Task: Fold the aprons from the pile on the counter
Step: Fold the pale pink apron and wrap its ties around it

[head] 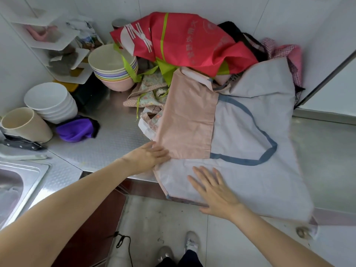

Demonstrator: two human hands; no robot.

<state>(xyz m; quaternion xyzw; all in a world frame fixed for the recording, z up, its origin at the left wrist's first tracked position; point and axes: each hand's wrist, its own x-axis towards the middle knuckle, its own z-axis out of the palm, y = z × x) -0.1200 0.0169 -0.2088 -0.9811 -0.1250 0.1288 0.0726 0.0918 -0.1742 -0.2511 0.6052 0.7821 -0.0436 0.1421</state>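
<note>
Grey apron (250, 132) is lying spread on the steel counter (115, 135), pink panel (188, 120) folded over its left part, near edge hanging over the counter front. Left hand (152, 155) and right hand (213, 189) are both pressing flat on it, fingers straight, gripping nothing. Pile (181, 43) is sitting behind, red apron on top, bowls (113, 64) just left.

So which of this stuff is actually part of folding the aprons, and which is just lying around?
Part of the job:
grey apron, under both hands
left hand
right hand
red apron on the pile
floral apron
counter

Lying about:
pastel bowls
white bowls
cup
purple cloth
sink
</note>
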